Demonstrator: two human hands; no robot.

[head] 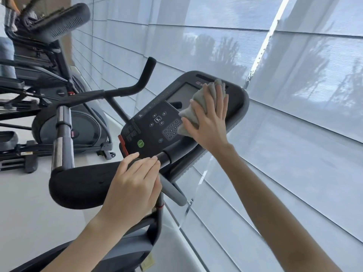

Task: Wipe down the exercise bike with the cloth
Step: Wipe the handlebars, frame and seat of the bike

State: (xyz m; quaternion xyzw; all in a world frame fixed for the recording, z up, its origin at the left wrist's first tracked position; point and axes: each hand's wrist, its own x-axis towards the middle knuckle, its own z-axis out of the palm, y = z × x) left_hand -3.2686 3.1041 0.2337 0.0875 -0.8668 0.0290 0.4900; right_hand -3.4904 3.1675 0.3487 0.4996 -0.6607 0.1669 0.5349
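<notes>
Head cam: R hand (208, 124) flat, fingers spread, pressing grey cloth (188, 114) on bike console (155, 122) — beside the screen (179, 93). L hand (135, 185) lies over black handlebar pad (78, 185), fingers straight-ish — seemingly resting, not gripping.

Cloth (189, 116) on the console's (152, 132) right side, right hand (211, 124) flat on top — left hand (133, 185) rests on the handlebar pad (78, 185) below. Window blinds (298, 85) right, another exercise machine (78, 128) behind-left.
</notes>
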